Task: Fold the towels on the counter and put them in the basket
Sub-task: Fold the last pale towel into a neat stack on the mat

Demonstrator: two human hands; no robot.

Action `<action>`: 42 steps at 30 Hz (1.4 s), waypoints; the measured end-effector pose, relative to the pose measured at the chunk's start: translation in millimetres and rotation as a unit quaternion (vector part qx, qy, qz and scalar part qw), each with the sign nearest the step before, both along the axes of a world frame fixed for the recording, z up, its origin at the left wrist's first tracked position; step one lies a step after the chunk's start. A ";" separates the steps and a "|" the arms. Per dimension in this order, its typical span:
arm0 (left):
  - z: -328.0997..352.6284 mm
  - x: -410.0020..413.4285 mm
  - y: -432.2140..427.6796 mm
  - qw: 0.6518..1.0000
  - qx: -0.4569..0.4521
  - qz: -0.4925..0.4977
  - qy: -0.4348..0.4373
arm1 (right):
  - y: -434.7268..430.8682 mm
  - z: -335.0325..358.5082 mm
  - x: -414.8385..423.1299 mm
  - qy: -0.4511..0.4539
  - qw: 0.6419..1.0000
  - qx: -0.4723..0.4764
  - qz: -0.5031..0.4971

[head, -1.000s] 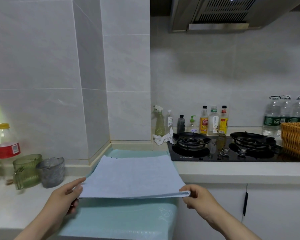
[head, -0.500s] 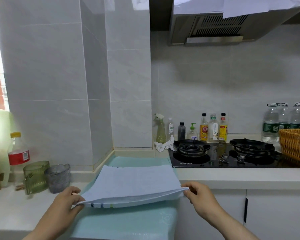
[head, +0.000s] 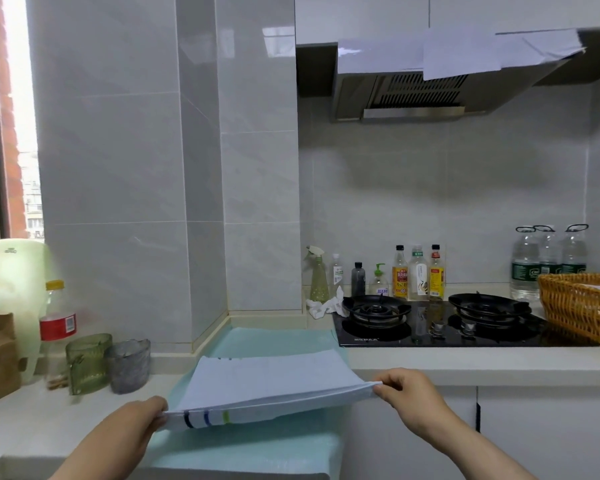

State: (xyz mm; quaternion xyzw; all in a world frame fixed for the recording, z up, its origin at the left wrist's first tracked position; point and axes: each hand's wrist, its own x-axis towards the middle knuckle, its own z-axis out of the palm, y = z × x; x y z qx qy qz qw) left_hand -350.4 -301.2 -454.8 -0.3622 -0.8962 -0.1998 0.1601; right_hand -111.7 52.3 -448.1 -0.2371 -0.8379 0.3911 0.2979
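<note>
Each grip, left hand [head: 142,422] and right hand [head: 411,396], pinches 1 near corner of the striped towel [head: 267,382]. It looks light and limp; taut corners should control it.

Nothing reads clearly from here: the labels on the sauce bottles [head: 418,277] at the back edge of the counter [head: 465,362] and the brand mark [head: 367,339] at the front-left corner of the hob [head: 541,332] are blurred.

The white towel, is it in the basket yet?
No, the white towel is held by the left hand and right hand above the counter, away from the wicker basket.
</note>
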 end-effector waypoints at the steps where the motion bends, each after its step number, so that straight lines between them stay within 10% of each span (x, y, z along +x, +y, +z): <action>1: 2.9 4.7 0.0 1.000 -0.008 0.004 -0.001 | -1.7 1.5 3.4 -0.001 1.000 0.005 0.001; 13: 22.8 37.9 -41.0 0.969 0.148 -0.068 -0.184 | -8.0 17.6 53.0 -0.071 0.989 -0.077 0.102; 25: 19.5 1.5 2.7 0.900 0.310 -0.067 -0.299 | 17.1 10.1 -8.1 0.071 0.982 -0.161 0.068; 32: -1.1 -49.1 51.7 0.923 0.293 -0.010 -0.250 | 47.4 -8.2 -84.3 0.038 0.990 -0.136 0.015; 42: -23.2 -123.7 90.5 0.968 -0.008 0.071 -0.242 | 84.2 -40.8 -159.1 -0.153 0.988 -0.007 -0.037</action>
